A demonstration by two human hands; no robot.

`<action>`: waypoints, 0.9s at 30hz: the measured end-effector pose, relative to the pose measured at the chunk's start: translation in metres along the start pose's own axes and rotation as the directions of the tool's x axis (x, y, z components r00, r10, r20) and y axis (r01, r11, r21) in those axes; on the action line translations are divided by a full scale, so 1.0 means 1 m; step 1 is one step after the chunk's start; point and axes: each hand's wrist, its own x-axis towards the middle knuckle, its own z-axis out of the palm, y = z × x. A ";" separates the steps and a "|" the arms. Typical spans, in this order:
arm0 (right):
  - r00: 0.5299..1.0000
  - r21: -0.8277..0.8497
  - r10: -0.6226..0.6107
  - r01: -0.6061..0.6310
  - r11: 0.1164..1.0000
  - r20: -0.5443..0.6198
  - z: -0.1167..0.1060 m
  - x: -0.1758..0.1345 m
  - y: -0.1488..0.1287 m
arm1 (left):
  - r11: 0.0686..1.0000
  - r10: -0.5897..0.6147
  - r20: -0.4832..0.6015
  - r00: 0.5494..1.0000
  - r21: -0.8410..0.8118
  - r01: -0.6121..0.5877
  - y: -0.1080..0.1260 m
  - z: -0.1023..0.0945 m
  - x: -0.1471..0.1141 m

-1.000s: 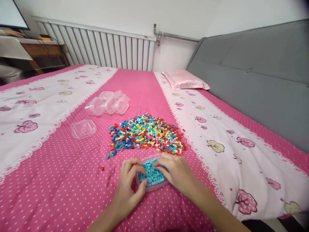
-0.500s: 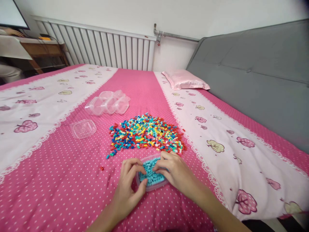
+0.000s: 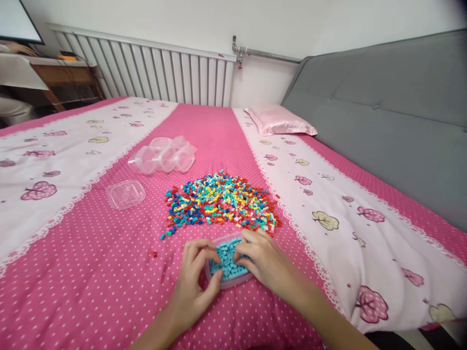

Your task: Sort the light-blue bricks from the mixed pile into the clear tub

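A clear plastic container (image 3: 237, 281) filled with small turquoise toy bricks (image 3: 226, 252) rests on the pink bedspread in front of me. My left hand (image 3: 197, 272) curls round the container's left side, its fingertips and thumb reaching over the rim. On the right side, my right hand (image 3: 260, 255) dips its bent fingers into the bricks, with thumb and forefinger close together. Whatever lies between those fingertips is hidden. Just beyond the container spreads a heap of multicoloured toy bricks (image 3: 222, 197), touched by neither hand.
Several clear containers (image 3: 160, 155) lie overlapping at the back left, with a clear lid (image 3: 126, 194) nearer. A red brick (image 3: 154, 253) sits alone to the left. A pink pillow (image 3: 279, 120) lies by the grey headboard (image 3: 379, 107). Another person's hand (image 3: 22, 49) is at a desk.
My right hand has shifted very slightly to the right over the turquoise bricks, its fingertips drawn closer together. The left hand and the container stay where they were.
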 end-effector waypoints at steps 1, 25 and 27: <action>1.000 0.002 0.003 -0.003 1.000 0.003 -0.001 0.000 0.000 | 1.000 -0.001 -0.001 1.000 0.003 0.001 0.000 0.000 0.000; 0.942 0.451 0.240 -0.114 0.885 -0.233 -0.016 0.000 0.001 | 1.000 -0.020 0.012 1.000 -0.018 0.020 0.001 0.000 0.000; 0.950 0.460 0.224 -0.103 0.882 -0.216 -0.016 0.001 0.003 | 1.000 -0.023 0.012 1.000 -0.014 0.023 0.001 0.000 0.000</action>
